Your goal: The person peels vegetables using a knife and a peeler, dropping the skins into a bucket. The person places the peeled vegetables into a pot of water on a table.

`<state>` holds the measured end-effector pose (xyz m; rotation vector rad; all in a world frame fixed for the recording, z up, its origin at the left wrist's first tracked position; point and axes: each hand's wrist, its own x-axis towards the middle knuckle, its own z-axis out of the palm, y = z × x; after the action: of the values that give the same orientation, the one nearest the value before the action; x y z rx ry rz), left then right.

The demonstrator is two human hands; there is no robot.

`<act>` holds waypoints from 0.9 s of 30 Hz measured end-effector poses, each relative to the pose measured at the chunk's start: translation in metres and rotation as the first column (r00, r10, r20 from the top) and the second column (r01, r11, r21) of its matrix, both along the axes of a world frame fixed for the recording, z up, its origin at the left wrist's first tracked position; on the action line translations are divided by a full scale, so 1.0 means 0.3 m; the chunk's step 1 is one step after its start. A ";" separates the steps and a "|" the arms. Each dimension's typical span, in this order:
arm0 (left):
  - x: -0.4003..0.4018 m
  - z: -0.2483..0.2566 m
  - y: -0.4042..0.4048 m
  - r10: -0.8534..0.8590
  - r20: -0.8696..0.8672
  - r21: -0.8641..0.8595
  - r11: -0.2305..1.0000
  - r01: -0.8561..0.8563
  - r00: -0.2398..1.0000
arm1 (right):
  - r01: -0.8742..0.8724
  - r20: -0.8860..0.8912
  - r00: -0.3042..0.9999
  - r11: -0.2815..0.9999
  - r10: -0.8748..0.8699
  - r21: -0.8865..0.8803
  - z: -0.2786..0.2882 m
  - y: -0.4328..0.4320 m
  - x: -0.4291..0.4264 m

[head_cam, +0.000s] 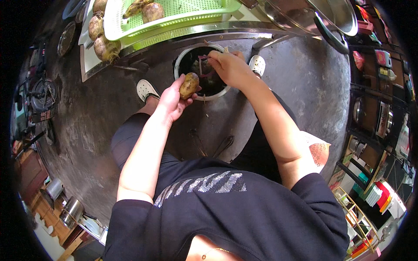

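My left hand (174, 99) holds a yellow-brown root vegetable (189, 85) with dark spots, its fingers wrapped under it. In my right hand (230, 67) is a pink peeler (203, 75), its head pointing left and apart from the vegetable. A small pale piece (226, 50) shows beside the right fingers; what it is I cannot tell. Both hands are over a round bucket (177, 67) with a pale rim and a dark inside. It stands on the floor between my feet, and its contents are hard to make out.
Beyond the bucket is a metal-edged table (235, 26) with a light green perforated basket (183, 19) holding root vegetables (152, 13). Several more root vegetables (106, 49) lie left of it. A large metal pan (294, 16) stands at the right. Loaded shelves (372, 88) line the right side.
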<state>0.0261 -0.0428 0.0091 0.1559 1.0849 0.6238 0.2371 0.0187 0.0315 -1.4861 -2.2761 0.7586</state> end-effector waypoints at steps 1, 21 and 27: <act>-0.010 0.006 -0.020 -0.015 -0.013 -0.003 1.000 0.015 1.000 | -0.028 -0.010 1.000 0.999 0.029 0.016 0.006 -0.026 -0.004; 0.030 -0.013 0.086 -0.067 -0.078 0.054 0.996 0.071 0.995 | -0.028 -0.034 0.999 0.958 0.039 0.284 -0.015 -0.067 -0.116; 0.028 0.000 0.086 -0.174 -0.050 0.086 0.980 0.178 0.984 | -0.084 -0.035 0.995 0.989 0.089 0.122 -0.058 -0.036 -0.082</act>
<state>0.0346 -0.0169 0.0092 0.3415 1.0712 0.5126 0.2126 0.0080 0.0141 -1.3143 -2.3245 0.6563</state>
